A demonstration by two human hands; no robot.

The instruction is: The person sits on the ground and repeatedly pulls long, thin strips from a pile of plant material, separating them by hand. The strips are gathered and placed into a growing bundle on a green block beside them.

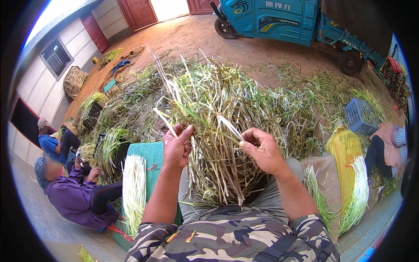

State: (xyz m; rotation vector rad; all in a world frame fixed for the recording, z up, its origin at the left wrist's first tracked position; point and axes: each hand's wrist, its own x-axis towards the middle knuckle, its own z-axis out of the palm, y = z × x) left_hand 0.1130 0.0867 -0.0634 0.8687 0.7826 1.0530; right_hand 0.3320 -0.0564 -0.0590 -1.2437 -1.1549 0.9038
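Pale bundle (134, 187) at eight o'clock looks done; heap (257, 109) at twelve seems left.
Left hand (176, 149) and right hand (265, 153) pinch stalks (229, 128).

At the top right of the frame, the blue vehicle (286, 32) carries a short row of pale characters (278, 5) high on its side panel, a smaller line of pale Latin lettering (289, 22) below on a dark stripe, and a black emblem (240, 6) to the left. At the lower centre, red-and-yellow patches (173, 236) mark the camouflage shirt (231, 240); any print there seems too small to read.
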